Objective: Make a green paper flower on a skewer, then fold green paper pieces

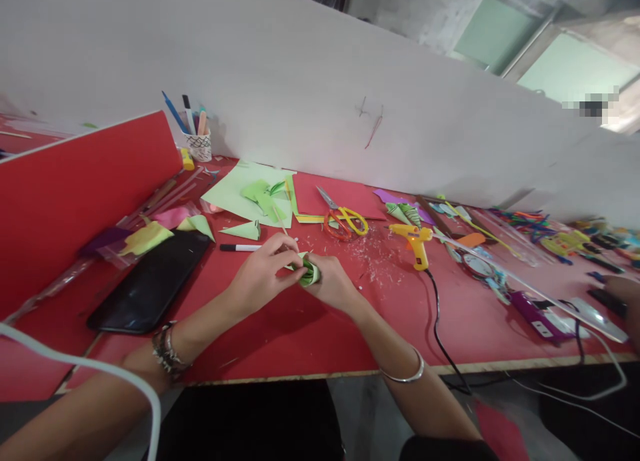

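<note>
For this curled green paper piece (pixel 311 273), I'd go light on the squeeze so the layers don't crease, and work the rim round bit by bit instead of forcing it. It's over the counter (pixel 325 344), between my left grip (pixel 270 271) and right grip (pixel 335 282). Right one's wrapped round its side; left has thumb and fingers pinched on the rim. Can't tell how hard either presses.

The green roll (pixel 311 274), partly hidden, showed layered folds. A thin, pale stick (pixel 279 219) slanted at its eleven o'clock.
</note>
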The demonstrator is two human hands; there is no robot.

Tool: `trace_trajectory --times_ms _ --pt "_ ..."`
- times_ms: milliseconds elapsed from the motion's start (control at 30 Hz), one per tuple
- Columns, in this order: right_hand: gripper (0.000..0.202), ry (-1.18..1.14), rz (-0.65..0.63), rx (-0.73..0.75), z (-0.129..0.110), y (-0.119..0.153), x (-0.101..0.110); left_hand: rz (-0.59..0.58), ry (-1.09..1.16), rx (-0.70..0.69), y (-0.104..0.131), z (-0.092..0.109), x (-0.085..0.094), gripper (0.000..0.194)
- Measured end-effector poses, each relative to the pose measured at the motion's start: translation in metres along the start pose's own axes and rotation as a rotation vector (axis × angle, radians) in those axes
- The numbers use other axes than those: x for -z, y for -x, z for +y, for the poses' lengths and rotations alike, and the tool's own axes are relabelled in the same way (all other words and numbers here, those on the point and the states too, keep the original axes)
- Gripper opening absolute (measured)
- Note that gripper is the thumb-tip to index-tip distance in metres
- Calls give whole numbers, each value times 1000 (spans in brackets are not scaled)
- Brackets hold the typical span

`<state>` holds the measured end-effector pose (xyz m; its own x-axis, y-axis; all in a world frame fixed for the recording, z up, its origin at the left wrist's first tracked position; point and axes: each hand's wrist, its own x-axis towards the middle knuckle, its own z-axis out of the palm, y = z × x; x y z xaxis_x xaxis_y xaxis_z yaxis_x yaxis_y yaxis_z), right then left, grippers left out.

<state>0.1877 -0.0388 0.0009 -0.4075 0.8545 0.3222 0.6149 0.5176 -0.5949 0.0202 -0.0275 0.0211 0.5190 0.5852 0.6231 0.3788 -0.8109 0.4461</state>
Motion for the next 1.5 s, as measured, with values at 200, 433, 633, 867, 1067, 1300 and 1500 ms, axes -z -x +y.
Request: trace_trajectory --times_ms 200,433,633,867,1067,1300,1500 --pt "15 -65 -24 28 -3 0 2 -23 154 125 -3 2 2 13" --pt "8 -38 -53 19 -2 1 0 -94 358 329 -4 4 -1 16" --pt "18 -54 -61 27 -1 1 0 -130 309 311 -5 4 1 10" --pt "23 -33 -76 25 -1 2 0 -143 271 305 -5 3 3 8" --pt "19 5 -104 -16 -2 1 -1 -178 208 228 -7 5 6 9" --pt "17 -218 11 32 -1 -1 -1 -102 219 204 -7 6 9 31" --pt "9 -423 45 112 2 -2 -5 -171 294 140 -4 7 7 52"
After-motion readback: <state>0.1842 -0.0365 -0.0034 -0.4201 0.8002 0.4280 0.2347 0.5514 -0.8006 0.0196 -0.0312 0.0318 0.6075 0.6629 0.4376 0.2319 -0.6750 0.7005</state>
